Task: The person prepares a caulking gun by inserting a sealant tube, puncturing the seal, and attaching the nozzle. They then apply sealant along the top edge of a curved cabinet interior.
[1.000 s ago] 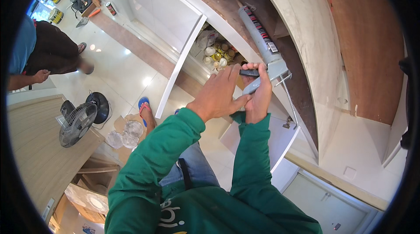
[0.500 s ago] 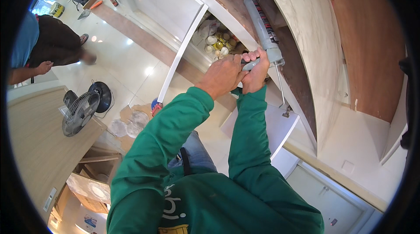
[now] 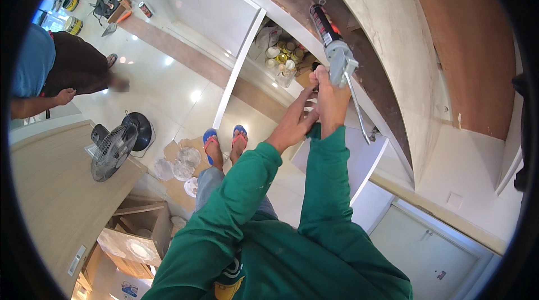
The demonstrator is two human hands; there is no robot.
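A grey caulking gun (image 3: pixel 340 63) points up and away over the cabinet's upper edge, carrying a dark printed sealant tube (image 3: pixel 324 25). Its bent metal rod (image 3: pixel 357 106) sticks out behind, back towards me. My right hand (image 3: pixel 331 97) is closed round the handle, most of which it hides. Close beside the right wrist is my left hand (image 3: pixel 293 119), its fingers partly spread and slightly bent, their tips by the handle. Whether those tips touch the handle or the right hand I cannot tell. Below, an open cabinet (image 3: pixel 245 53) holds several cans and jars (image 3: pixel 285 56).
An open white door (image 3: pixel 238 70) juts out on the left, another panel (image 3: pixel 365 168) on the right. A marbled curved panel (image 3: pixel 387 47) borders the recess. Black fan (image 3: pixel 115 151), cardboard pieces (image 3: pixel 179 165) and a co-worker (image 3: pixel 73 64) are to the left.
The caulking gun has turned and tilted, so its tube looks shorter. My left hand has slid back from the gun and its fingers have loosened. My sandalled feet have come into view.
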